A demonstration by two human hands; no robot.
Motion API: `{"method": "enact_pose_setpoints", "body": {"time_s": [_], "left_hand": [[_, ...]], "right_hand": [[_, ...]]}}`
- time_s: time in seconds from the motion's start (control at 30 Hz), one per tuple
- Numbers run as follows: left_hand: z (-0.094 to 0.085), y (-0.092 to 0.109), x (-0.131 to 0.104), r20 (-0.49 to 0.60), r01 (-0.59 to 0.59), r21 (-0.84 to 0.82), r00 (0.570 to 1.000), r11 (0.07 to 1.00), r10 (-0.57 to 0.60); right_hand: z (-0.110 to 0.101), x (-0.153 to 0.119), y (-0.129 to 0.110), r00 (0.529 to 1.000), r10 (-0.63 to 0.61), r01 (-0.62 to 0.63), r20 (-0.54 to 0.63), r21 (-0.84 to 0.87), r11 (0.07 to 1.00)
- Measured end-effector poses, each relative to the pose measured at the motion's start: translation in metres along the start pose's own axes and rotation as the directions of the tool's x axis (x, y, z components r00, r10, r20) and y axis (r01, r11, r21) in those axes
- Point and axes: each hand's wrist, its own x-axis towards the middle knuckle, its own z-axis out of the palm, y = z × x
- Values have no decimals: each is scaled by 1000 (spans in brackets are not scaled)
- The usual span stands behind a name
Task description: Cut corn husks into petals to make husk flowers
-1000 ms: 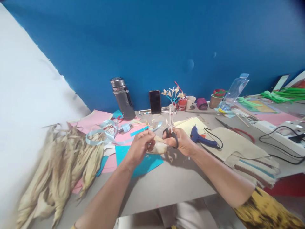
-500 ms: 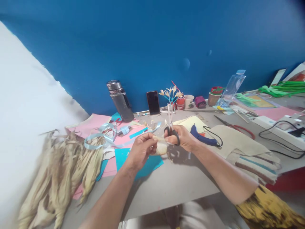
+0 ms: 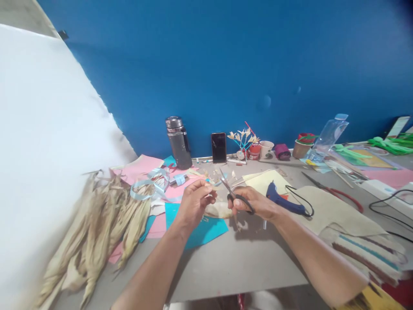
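Scissors with black handles (image 3: 226, 183) are in my right hand (image 3: 251, 202), fingers through the loops and slightly parted blades pointing up and left. My left hand (image 3: 197, 200) is closed in a pinch on a small, pale strip of corn husk (image 3: 215, 188), left of the blades and apart from them. Below and between the hands, a larger husk piece (image 3: 219, 210) lies partly over a blue paper sheet (image 3: 206, 232). Small husk scraps are scattered behind the hands. A bundle of dried corn husks (image 3: 97, 228) lies at the left.
A grey thermos (image 3: 179, 144), a phone (image 3: 219, 148) and husk flowers (image 3: 243, 138) stand along the wall. Right of my right hand lie a blue glue gun (image 3: 285, 200), pliers (image 3: 334, 191) and a folded cloth (image 3: 342, 211). A power strip (image 3: 387, 194) sits far right.
My view has shifted left and up. The hands have moved apart slightly, and the scissors have turned from upright to leaning left. The husk strip no longer spans between the hands.
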Motion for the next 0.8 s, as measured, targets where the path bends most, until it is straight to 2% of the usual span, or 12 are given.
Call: {"method": "enact_pose_setpoints", "body": {"time_s": [0.13,0.3,0.8], "left_hand": [[1,3,-1,-5,-11,-9,1000,1000,11],[0,2,-1,-8,-5,-1,1000,1000,5],[-3,3,2,46,-16,6,999,1000,15]], "right_hand": [[-1,0,3,994,38,-34,101,-44,998],[-1,0,5,988,55,-45,146,-71,996],[1,3,14,984,164,-163,72,-12,987]]}}
